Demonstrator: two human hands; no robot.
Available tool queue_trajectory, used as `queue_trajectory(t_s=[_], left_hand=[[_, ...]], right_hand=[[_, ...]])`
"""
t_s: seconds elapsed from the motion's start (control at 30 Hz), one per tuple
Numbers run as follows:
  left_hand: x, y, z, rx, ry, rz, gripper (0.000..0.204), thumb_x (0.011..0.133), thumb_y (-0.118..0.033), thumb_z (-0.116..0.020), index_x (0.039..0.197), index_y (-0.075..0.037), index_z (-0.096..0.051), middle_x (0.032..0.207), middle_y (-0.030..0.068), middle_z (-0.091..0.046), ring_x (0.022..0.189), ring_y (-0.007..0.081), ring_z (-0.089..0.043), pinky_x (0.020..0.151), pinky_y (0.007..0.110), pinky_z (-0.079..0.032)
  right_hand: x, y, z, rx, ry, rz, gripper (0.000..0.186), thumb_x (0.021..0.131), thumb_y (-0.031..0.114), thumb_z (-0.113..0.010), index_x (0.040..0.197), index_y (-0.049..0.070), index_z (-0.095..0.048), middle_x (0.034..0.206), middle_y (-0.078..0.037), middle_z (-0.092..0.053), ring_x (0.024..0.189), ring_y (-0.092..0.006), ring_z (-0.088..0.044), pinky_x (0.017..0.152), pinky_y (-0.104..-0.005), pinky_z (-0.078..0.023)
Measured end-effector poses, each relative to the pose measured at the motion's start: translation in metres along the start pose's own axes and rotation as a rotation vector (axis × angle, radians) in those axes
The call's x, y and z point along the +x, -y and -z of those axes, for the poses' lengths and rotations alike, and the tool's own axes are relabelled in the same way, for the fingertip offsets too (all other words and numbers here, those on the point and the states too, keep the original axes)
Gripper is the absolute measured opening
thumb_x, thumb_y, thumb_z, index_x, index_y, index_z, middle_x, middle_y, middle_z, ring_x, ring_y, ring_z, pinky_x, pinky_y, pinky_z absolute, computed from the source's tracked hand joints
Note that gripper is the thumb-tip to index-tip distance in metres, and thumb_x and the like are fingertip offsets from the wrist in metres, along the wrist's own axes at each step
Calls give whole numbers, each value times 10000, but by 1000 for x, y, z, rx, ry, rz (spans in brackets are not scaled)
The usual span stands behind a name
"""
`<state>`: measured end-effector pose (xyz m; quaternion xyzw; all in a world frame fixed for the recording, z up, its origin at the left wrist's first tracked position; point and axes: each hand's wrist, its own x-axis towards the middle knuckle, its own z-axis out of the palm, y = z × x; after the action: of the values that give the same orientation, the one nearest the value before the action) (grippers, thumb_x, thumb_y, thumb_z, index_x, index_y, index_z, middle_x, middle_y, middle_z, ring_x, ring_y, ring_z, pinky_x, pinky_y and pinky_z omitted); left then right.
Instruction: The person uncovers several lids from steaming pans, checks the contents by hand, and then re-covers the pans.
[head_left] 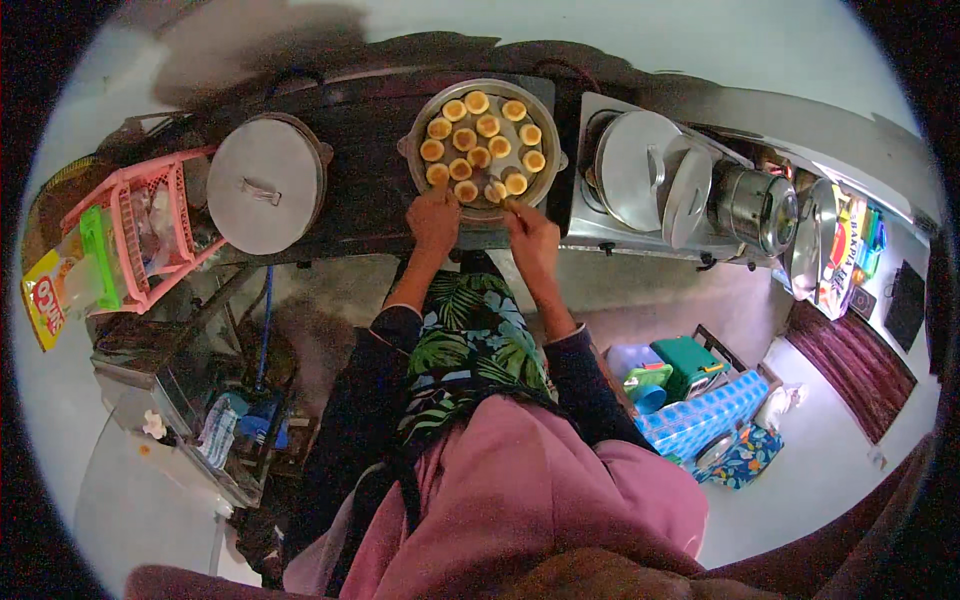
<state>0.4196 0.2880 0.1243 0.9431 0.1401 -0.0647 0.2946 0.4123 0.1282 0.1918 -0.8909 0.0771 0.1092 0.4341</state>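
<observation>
A round metal pan (413, 118) holds several small round pastries (479, 158) with browned tops and pale sides. My left hand (433, 222) is at the pan's near left rim, its fingers closed just below a pastry (438, 174). Whether it grips that pastry or something else is hidden. At the near right rim, my right hand (533, 242) has its fingers pinched together beside a tilted, paler pastry (495, 191). What sits between those fingertips is too small to make out.
On the dark counter (370, 165), a lidded round pan (262, 185) stands left, beside a pink plastic basket (150, 225). To the right are a silver stove (590, 215), a large metal lid (635, 170), a smaller lid (688, 198) and a metal pot (760, 210).
</observation>
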Motion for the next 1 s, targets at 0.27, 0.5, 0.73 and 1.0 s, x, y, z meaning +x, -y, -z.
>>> queue_trajectory(t_s=[0.27,0.5,0.73,1.0], left_hand=[[8,-4,-22,37,-4,-150,367,835,-206,-527,1155,-28,-551,716,175,-601,628,345,-592,575,450,-478],[-2,-15,-22,-136,87,72,358,841,-233,-527,1135,-32,-562,728,193,-608,675,362,-600,616,443,-481],[-4,-7,-1,-163,-6,101,275,882,-219,-508,1031,-7,-601,729,180,-615,646,317,-610,582,395,-476],[-1,2,5,-143,-33,131,225,850,-130,-553,990,40,-597,717,178,-615,618,291,-606,557,392,-465]], right_hand=[[12,-9,-10,-339,-10,94,236,758,83,-637,991,52,-653,865,-159,-653,766,-301,-644,658,-358,-502],[23,-12,-2,-140,-83,117,236,771,162,-618,1000,111,-641,874,-136,-647,785,-313,-631,667,-387,-500],[47,0,-42,-156,-28,207,239,772,198,-608,999,129,-638,840,-133,-644,762,-342,-616,652,-421,-495],[41,-1,-16,-129,-158,122,230,784,190,-608,999,119,-645,834,-141,-640,752,-341,-615,650,-426,-492]])
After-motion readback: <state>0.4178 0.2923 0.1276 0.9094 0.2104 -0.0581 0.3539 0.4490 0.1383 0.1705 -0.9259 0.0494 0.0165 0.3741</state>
